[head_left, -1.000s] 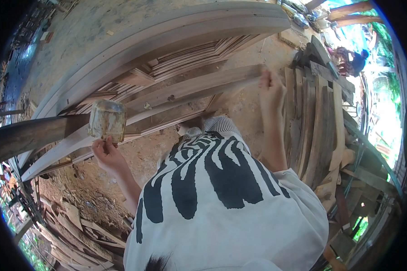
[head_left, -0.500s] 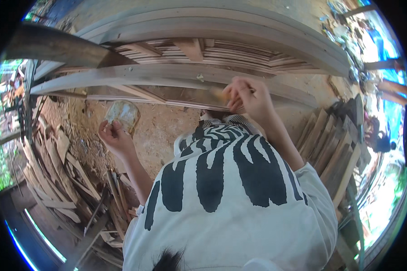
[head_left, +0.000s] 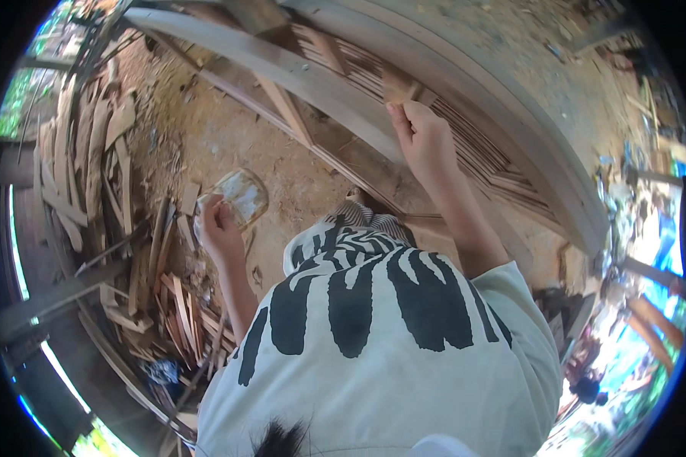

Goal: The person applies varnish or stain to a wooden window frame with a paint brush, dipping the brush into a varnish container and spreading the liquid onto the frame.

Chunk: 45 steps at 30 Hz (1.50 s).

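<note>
My right hand (head_left: 428, 137) is closed in a grip above a long planed wooden beam (head_left: 320, 84), part of a slatted wooden frame. Just past its fingers shows a tan flat patch (head_left: 397, 80); whether it is held or belongs to the frame, I cannot tell. My left hand (head_left: 221, 228) is raised at the left with its fingers curled, and something whitish shows beside them, too unclear to name. Close beyond that hand is a clear plastic tub (head_left: 245, 196) with a pale smeared inside. Whether the hand touches the tub is unclear.
Slats (head_left: 503, 160) fill the frame between its long beams. Offcuts and split wood (head_left: 91, 160) are piled at the left, with thin strips (head_left: 184, 312) nearer me. Bare earth floor (head_left: 297, 198) lies beneath. Blue sheeting (head_left: 667, 251) hangs at the far right.
The view has turned, so the frame now slants down to the right. My right hand has risen along the beam, away from me. My left hand stays near the tub.
</note>
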{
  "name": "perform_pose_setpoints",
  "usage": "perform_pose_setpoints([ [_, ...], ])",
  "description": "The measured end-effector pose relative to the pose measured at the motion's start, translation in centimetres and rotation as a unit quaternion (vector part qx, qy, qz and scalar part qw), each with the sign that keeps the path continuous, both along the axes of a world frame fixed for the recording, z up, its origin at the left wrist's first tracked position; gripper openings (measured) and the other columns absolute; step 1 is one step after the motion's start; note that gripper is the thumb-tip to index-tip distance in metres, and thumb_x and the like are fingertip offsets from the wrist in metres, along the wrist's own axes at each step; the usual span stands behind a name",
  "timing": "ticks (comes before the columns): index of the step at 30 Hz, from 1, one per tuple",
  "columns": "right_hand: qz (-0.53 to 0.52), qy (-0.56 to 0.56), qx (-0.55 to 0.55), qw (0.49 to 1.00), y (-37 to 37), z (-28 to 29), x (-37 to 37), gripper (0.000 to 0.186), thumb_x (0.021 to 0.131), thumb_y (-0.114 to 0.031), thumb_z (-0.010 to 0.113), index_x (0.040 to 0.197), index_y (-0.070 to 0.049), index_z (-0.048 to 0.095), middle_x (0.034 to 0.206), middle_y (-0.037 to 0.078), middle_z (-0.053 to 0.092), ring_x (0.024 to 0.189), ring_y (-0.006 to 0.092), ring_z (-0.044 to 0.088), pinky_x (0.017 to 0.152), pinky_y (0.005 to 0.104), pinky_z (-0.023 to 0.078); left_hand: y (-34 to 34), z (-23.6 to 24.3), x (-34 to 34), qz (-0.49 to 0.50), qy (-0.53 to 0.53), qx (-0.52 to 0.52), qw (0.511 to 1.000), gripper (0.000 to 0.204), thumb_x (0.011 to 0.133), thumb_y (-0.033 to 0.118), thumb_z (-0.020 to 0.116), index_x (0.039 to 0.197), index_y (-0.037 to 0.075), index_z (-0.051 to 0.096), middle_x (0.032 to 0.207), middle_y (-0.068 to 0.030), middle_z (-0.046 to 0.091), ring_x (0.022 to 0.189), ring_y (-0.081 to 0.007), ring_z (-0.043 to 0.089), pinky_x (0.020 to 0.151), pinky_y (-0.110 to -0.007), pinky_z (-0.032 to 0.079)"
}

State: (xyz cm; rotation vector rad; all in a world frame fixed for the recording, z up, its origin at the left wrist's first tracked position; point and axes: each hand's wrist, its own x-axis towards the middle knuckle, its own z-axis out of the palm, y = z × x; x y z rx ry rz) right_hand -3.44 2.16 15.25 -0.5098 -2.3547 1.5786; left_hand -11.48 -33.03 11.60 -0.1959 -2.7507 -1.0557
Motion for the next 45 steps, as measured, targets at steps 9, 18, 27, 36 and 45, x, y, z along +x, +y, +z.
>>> perform_pose_setpoints([
  [9, 0.009, 0.028, -0.027, 0.999, -1.9, -0.2, -8.5, 0.043, 0.1, -0.034, 0.05, 0.079, 0.002, 0.06, 0.064, 0.008, 0.063, 0.055, 0.0152, 0.063, 0.049, 0.0354, 0.045, -2.6, -2.4, -1.8, 0.054, -0.085, 0.048, 0.994, 0.015, 0.092, 0.005, 0.058, 0.106, 0.007, 0.063, 0.074, -0.0075, 0.061, 0.066, -0.0145, 0.052, 0.063, -0.028, 0.044],
  [18, -0.058, 0.004, -0.35, 0.935, -6.7, 0.4, -24.2, 0.047, 0.102, -0.035, 0.044, 0.076, 0.004, 0.047, 0.078, 0.022, 0.066, 0.047, 0.0232, 0.063, 0.038, 0.03, 0.053, -1.7, -3.2, -18.7, -0.026, -0.107, 0.048, 0.993, 0.012, 0.094, 0.008, 0.056, 0.105, 0.005, 0.06, 0.076, -0.0109, 0.062, 0.067, -0.0168, 0.057, 0.063, -0.029, 0.046],
  [27, -0.253, -0.341, 0.295, 0.856, 1.5, 1.1, -22.6, 0.044, 0.101, -0.029, 0.041, 0.081, 0.001, 0.066, 0.079, 0.02, 0.069, 0.064, 0.0283, 0.07, 0.057, 0.0374, 0.055, 0.3, -4.9, -32.6, -0.198, -0.155, -0.01, 0.968, 0.013, 0.094, 0.007, 0.054, 0.105, 0.003, 0.059, 0.083, -0.0172, 0.064, 0.076, -0.024, 0.063, 0.069, -0.034, 0.048],
  [36, -0.198, 0.052, -0.37, 0.906, -3.2, -2.8, -28.2, 0.044, 0.1, -0.035, 0.049, 0.085, 0.005, 0.063, 0.077, 0.014, 0.067, 0.059, 0.0193, 0.068, 0.055, 0.0283, 0.055, 5.2, -9.4, -37.4, -0.43, -0.203, -0.158, 0.866, 0.018, 0.086, 0.006, 0.059, 0.105, 0.006, 0.059, 0.085, -0.0195, 0.063, 0.079, -0.0343, 0.062, 0.072, -0.039, 0.048],
  [45, -0.554, -0.072, -0.202, 0.805, 2.8, -0.3, 2.1, 0.04, 0.099, -0.034, 0.048, 0.105, 0.004, 0.06, 0.072, 0.009, 0.062, 0.054, 0.0167, 0.062, 0.044, 0.026, 0.049, 7.3, -7.2, -37.5, -0.465, -0.247, -0.21, 0.824, 0.026, 0.084, 0.0, 0.06, 0.109, 0.007, 0.057, 0.083, -0.0167, 0.06, 0.075, -0.0329, 0.057, 0.07, -0.038, 0.047],
])
